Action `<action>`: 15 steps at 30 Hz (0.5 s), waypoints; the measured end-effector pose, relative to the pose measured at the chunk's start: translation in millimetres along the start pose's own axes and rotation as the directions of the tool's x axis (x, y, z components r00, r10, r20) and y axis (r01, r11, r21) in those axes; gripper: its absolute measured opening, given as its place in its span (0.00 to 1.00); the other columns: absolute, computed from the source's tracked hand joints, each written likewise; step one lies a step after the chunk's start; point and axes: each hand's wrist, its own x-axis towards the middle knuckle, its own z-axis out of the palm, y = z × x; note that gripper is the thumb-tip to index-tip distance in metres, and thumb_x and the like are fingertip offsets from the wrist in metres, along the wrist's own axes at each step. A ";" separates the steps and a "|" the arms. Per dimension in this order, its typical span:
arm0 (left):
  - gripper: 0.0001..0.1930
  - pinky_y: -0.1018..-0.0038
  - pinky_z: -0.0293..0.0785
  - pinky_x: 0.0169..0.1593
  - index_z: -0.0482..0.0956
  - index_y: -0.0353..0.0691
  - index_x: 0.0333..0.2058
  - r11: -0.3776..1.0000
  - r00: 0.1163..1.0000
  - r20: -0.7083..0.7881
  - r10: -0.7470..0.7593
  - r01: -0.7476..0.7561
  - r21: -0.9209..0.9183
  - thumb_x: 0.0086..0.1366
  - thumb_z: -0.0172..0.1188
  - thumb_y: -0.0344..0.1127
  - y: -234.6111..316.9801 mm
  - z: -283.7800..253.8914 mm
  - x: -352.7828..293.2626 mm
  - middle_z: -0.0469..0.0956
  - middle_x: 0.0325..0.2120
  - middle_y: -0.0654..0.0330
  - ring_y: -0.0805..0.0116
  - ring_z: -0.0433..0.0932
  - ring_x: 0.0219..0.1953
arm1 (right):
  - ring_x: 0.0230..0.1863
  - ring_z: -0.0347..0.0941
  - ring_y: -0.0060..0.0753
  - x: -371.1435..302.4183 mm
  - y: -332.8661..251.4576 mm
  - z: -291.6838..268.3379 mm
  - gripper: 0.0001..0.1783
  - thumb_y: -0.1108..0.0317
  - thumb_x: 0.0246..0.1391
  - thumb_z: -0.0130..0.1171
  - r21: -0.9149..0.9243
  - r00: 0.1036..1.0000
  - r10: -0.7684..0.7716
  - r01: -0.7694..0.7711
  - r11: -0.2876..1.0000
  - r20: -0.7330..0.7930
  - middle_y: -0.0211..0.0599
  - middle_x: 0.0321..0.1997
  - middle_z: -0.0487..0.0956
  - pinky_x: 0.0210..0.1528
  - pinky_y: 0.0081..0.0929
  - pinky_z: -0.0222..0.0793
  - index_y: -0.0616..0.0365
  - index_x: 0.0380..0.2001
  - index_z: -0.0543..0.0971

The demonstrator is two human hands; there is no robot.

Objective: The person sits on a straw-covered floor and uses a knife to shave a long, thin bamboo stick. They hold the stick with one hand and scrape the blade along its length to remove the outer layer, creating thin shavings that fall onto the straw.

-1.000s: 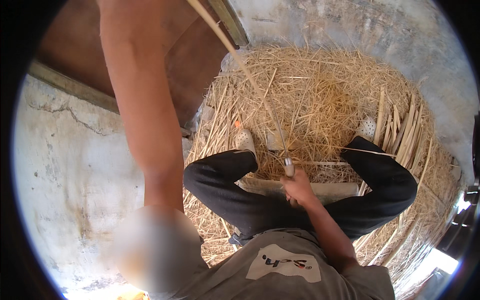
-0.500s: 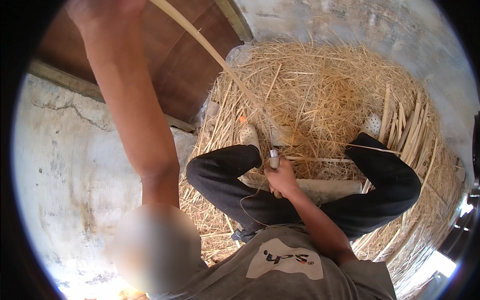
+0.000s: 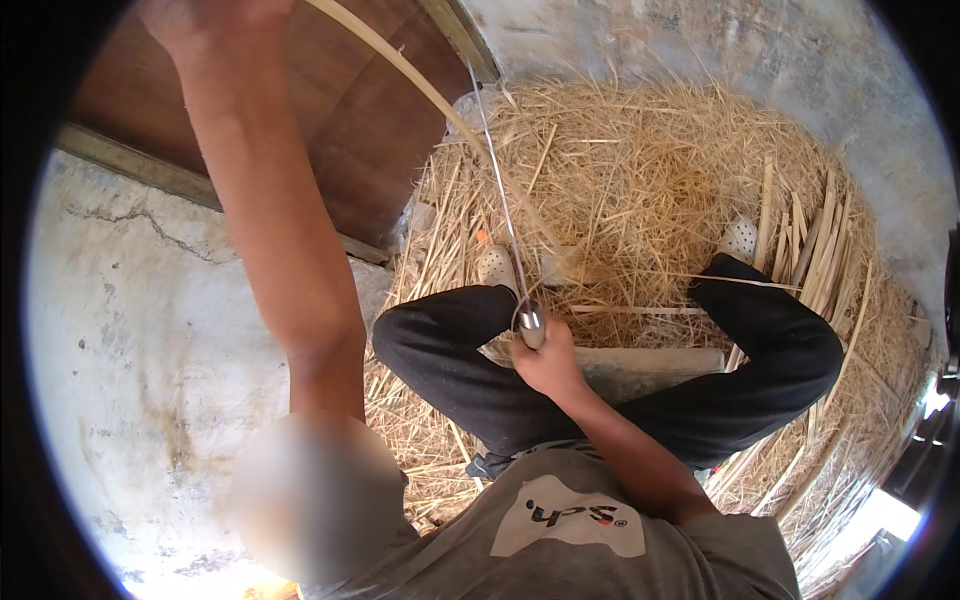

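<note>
Head view: knife (image 3: 532, 326) gripped in closed right hand (image 3: 550, 362), tip toward 12 o'clock. Wooden strip (image 3: 400, 62) at 11 o'clock beside left hand (image 3: 215, 18), finger state not shown. Strip seemingly cut narrow; splinter (image 3: 402, 48) seen on edge, trimming judged unfinished.

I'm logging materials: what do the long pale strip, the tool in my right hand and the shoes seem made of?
The strip looks like split bamboo or cane: pale, matte and bending in a curve. The tool seems polished metal, likely steel: its thin length and collar gleam silver. The shoes are probably moulded foam or rubber: matte, off-white, with round holes.
</note>
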 end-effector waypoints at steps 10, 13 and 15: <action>0.20 0.81 0.48 0.15 0.59 0.50 0.22 0.999 0.997 0.072 0.039 -0.040 0.009 0.70 0.47 0.52 17.9 12.1 -13.3 0.50 0.14 0.72 0.80 0.49 0.14 | 0.08 0.63 0.25 -8.6 -52.3 -29.0 0.04 0.76 0.50 0.50 0.173 0.784 0.539 -0.604 0.778 0.307 0.32 0.12 0.66 0.08 0.28 0.57 0.60 0.28 0.66; 0.20 0.81 0.47 0.15 0.59 0.49 0.22 0.977 0.988 0.149 -0.030 0.060 -0.203 0.70 0.47 0.51 -2.8 3.8 -2.6 0.50 0.15 0.72 0.80 0.48 0.14 | 0.17 0.71 0.35 20.0 -95.5 -21.1 0.09 0.73 0.47 0.54 0.254 0.949 0.209 -0.267 0.930 0.234 0.41 0.17 0.71 0.20 0.34 0.65 0.64 0.33 0.70; 0.20 0.82 0.47 0.15 0.59 0.49 0.22 0.956 0.984 0.167 -0.061 0.105 -0.272 0.70 0.47 0.51 -0.2 -2.6 -2.5 0.50 0.15 0.73 0.80 0.48 0.14 | 0.25 0.75 0.42 33.7 -96.9 -15.1 0.13 0.72 0.44 0.56 0.188 0.982 0.078 -0.110 0.976 0.171 0.47 0.21 0.73 0.29 0.38 0.69 0.66 0.35 0.72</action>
